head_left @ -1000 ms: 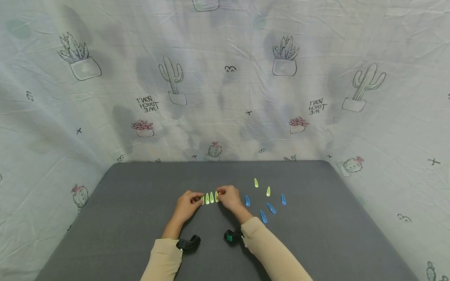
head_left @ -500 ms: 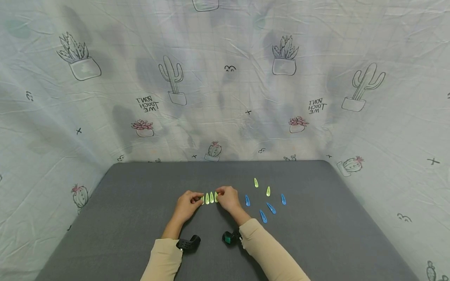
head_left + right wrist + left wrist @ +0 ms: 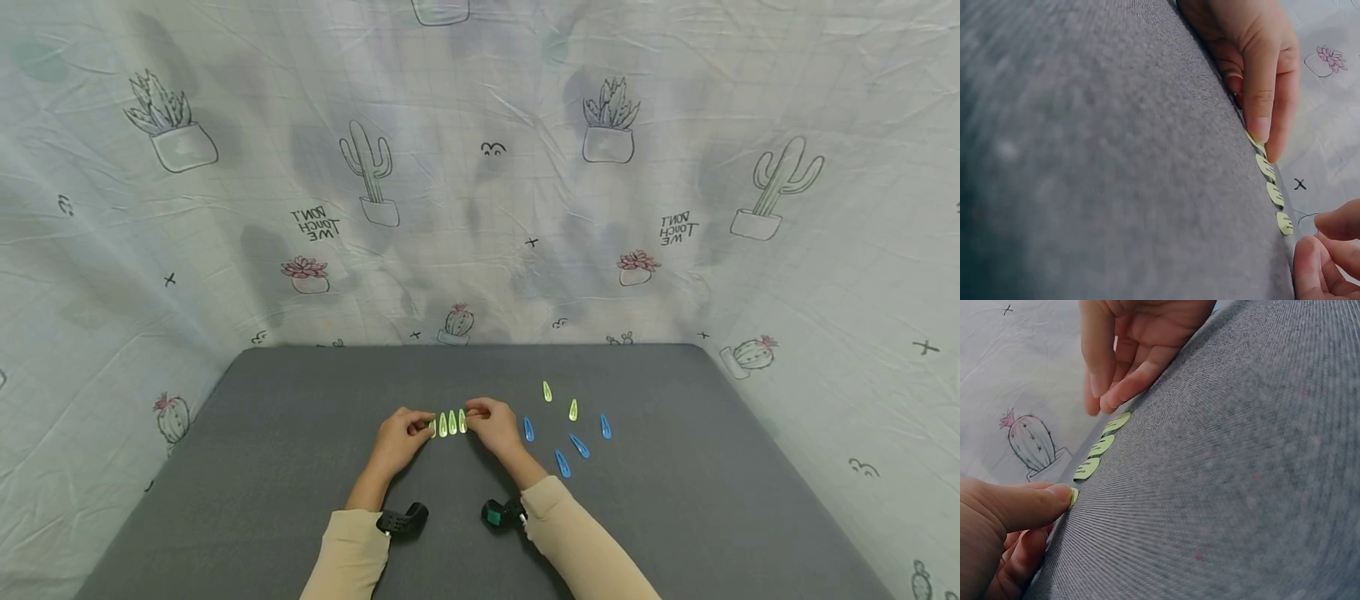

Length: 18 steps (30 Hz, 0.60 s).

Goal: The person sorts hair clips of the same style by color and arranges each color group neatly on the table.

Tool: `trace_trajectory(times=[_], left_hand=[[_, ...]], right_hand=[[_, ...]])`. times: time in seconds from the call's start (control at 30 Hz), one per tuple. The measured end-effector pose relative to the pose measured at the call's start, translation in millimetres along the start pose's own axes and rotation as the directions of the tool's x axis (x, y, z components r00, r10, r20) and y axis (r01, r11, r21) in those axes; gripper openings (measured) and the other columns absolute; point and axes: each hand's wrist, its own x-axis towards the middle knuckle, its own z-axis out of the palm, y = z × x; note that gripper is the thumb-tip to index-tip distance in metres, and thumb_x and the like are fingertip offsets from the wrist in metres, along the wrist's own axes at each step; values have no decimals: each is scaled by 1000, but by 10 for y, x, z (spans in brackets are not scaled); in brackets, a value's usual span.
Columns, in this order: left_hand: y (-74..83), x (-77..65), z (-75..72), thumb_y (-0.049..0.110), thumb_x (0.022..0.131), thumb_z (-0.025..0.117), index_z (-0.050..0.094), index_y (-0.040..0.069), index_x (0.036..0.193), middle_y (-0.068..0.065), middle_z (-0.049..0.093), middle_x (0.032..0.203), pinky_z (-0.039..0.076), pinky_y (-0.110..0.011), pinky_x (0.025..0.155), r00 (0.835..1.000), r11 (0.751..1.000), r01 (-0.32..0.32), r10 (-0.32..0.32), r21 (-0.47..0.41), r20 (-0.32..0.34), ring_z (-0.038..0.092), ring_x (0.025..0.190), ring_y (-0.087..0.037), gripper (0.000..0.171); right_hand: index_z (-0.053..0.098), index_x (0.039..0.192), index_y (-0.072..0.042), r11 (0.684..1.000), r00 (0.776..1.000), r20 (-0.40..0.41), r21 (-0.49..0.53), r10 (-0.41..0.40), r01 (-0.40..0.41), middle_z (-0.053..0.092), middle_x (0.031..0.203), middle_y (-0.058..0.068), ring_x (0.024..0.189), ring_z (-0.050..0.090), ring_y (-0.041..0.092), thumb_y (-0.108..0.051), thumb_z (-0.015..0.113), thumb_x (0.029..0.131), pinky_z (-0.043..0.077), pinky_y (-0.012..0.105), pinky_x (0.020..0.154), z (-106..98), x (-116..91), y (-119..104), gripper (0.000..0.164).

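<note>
Several yellow-green snap hair clips (image 3: 452,422) stand side by side in a short row on the grey table. My left hand (image 3: 399,437) pinches the leftmost hair clip (image 3: 1074,497) between thumb and fingers, covering most of it. At the row's other end is my right hand (image 3: 495,425), its loosely bent fingers close beside the rightmost hair clip (image 3: 1284,223). A gap shows between that hand's thumb and forefinger in the right wrist view, with nothing held there.
Right of the row lie two loose yellow-green hair clips (image 3: 573,409) and several blue hair clips (image 3: 578,445), at various angles. The grey tabletop (image 3: 247,467) ends at a pale cloth backdrop (image 3: 480,192) printed with cacti.
My right hand has shifted slightly right, away from the rightmost hair clip, which shows more fully. My left hand has stayed on the leftmost one.
</note>
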Motion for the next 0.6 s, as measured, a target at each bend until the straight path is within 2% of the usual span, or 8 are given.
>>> trace_trajectory(times=[0.23,0.6], left_hand=[[-6,-2,5,11,81,74,74,11,101,-1,59,82,41,-28,64,1000,1000,-8,8,1,5,48,69,-9,20],[-7,5,-4,12,81,74,74,11,103,-1,58,84,40,-28,65,1000,1000,3,-3,1,15,47,69,-9,21]], right_hand=[[66,112,5,992,1000,20,128,3,-5,68,101,20,91,65,29,-3,67,84,53,30,71,-129,-49,16,29],[59,122,6,980,999,52,196,5,-16,64,115,23,105,62,34,-6,65,88,53,37,82,-376,-133,-14,36]])
